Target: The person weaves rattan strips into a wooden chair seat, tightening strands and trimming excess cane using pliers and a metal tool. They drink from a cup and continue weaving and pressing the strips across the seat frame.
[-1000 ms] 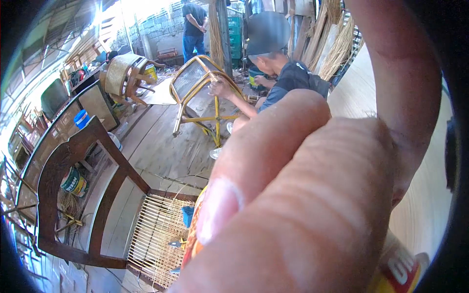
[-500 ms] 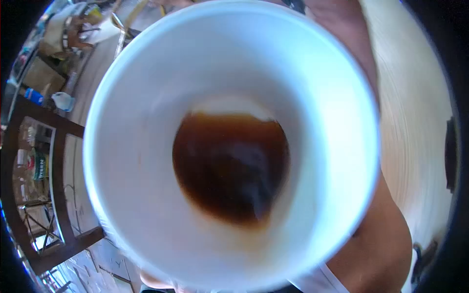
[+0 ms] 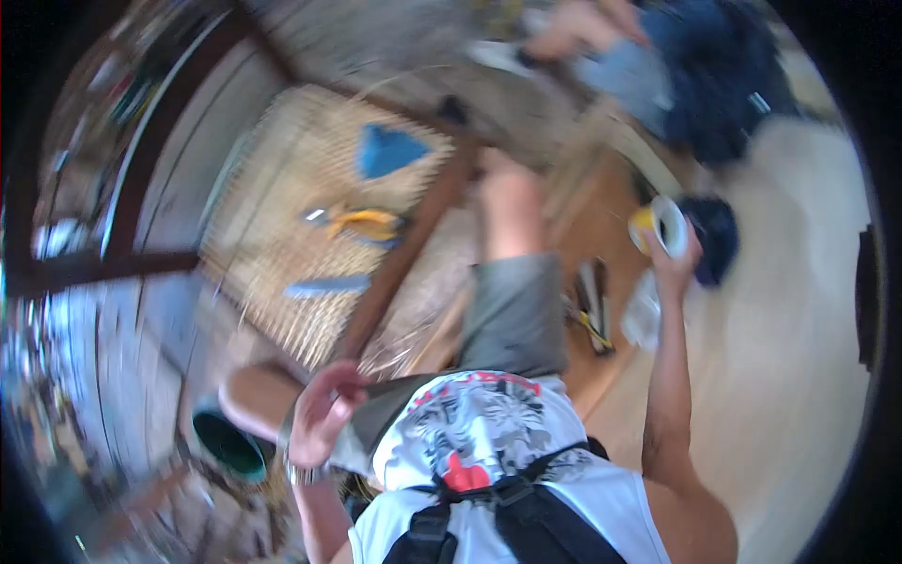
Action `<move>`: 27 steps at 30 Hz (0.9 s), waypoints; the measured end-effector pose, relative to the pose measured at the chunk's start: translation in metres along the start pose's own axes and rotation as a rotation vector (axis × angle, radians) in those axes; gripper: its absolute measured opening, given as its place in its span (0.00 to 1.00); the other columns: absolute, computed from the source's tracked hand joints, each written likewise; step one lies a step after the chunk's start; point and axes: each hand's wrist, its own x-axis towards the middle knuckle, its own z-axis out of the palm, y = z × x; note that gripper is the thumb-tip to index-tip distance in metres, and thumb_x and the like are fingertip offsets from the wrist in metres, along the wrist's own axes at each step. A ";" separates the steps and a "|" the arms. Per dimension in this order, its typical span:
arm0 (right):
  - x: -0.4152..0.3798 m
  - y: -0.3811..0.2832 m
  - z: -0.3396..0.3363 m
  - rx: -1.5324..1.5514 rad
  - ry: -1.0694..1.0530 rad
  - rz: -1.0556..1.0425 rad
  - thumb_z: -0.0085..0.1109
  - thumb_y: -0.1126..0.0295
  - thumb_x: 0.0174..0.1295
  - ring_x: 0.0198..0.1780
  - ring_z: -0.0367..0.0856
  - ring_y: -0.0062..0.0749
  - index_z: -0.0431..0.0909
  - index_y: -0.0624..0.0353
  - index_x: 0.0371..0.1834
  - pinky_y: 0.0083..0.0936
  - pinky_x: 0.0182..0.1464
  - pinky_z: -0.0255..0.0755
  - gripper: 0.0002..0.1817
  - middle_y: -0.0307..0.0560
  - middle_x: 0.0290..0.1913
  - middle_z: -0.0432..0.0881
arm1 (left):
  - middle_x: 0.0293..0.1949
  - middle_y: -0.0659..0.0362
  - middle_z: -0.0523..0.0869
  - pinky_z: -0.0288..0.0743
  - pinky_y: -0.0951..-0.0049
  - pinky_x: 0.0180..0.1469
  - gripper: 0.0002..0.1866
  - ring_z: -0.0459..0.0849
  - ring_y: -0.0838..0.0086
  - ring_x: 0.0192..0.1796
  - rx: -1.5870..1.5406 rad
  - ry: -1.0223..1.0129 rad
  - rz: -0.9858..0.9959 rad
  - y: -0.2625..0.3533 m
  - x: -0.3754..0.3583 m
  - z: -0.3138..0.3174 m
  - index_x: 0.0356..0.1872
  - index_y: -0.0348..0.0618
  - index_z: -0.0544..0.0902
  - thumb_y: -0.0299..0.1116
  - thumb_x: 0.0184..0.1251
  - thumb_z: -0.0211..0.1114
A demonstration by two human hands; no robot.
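Note:
My right hand (image 3: 675, 268) is wrapped round a small cup (image 3: 643, 224), white inside with yellow on its outer side, held out over the right side of the bench. Dark liquid shows in the cup. My left hand (image 3: 324, 414) is raised beside my left thigh, its fingers loosely bent and apart, holding nothing. In front of me lies a woven mat (image 3: 272, 197) in a wooden frame. On it are a blue piece (image 3: 390, 150), a yellow-handled tool (image 3: 368, 224) and a flat blue-grey strip (image 3: 327, 287). Motion blur hides their details.
Several narrow hand tools (image 3: 592, 305) lie on the wooden bench (image 3: 611, 202) to my right, beside a clear plastic item (image 3: 643, 315). Another person (image 3: 648, 85) sits at the far right. A dark green container (image 3: 228, 444) stands on the floor at lower left.
The cup has moved from close in front of the camera, filling the view, down and out to the right. My left hand and the mat have come into sight.

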 end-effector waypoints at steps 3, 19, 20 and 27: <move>-0.034 0.076 0.040 -0.427 0.161 0.181 0.76 0.45 0.54 0.64 0.71 0.55 0.72 0.66 0.67 0.45 0.68 0.66 0.44 0.63 0.62 0.75 | 0.54 0.57 0.83 0.75 0.71 0.59 0.29 0.79 0.75 0.56 -0.055 0.022 0.004 -0.005 -0.004 -0.006 0.65 0.35 0.74 0.44 0.72 0.69; -0.044 -0.156 0.091 0.106 -0.148 -0.266 0.65 0.66 0.70 0.61 0.78 0.47 0.71 0.67 0.67 0.41 0.64 0.73 0.27 0.60 0.63 0.74 | 0.39 0.67 0.84 0.72 0.83 0.40 0.25 0.77 0.86 0.37 -0.170 0.949 0.132 -0.074 -0.020 -0.096 0.59 0.37 0.79 0.49 0.75 0.65; -0.059 -0.218 0.106 0.168 -0.292 -0.427 0.62 0.69 0.70 0.60 0.77 0.41 0.71 0.67 0.66 0.35 0.63 0.73 0.23 0.55 0.60 0.77 | 0.39 0.67 0.84 0.72 0.83 0.40 0.25 0.77 0.86 0.37 -0.178 0.940 0.129 -0.080 -0.010 -0.099 0.59 0.37 0.79 0.49 0.75 0.65; -0.083 -0.294 0.166 0.245 -0.554 -0.659 0.68 0.68 0.64 0.46 0.80 0.43 0.78 0.62 0.58 0.35 0.50 0.76 0.20 0.54 0.47 0.82 | 0.77 0.56 0.65 0.56 0.62 0.78 0.45 0.63 0.65 0.77 -0.628 0.687 -0.107 -0.108 0.059 -0.062 0.78 0.40 0.63 0.66 0.74 0.54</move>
